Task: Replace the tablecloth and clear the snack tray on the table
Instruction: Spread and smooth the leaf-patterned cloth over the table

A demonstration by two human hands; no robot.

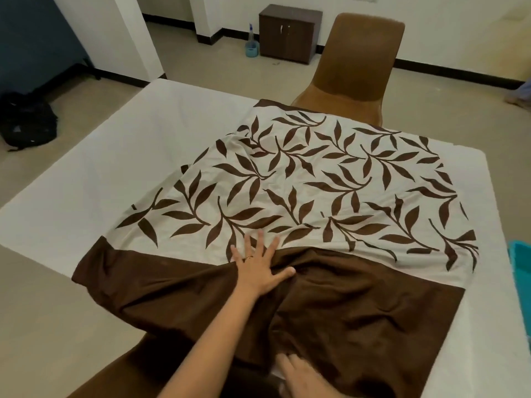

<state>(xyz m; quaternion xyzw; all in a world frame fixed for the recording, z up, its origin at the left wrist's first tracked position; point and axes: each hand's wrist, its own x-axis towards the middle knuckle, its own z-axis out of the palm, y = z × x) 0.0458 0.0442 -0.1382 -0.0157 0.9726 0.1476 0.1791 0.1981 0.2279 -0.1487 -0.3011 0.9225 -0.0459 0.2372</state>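
A cream tablecloth (310, 179) printed with brown leaves and edged by a wide brown band lies spread over the white table (120, 168), rumpled near its front edge. My left hand (258, 265) rests flat on it with fingers spread, where the leaf print meets the brown band. My right hand (298, 374) lies at the near edge of the table, fingers on the bunched brown band; whether it pinches the fabric I cannot tell. No snack tray is visible.
A brown chair (356, 64) stands at the far side of the table. A teal object (521, 259) shows at the right edge. On the floor lie a black bag (26, 122), a spray bottle (252, 44) and a small dark cabinet (288, 33).
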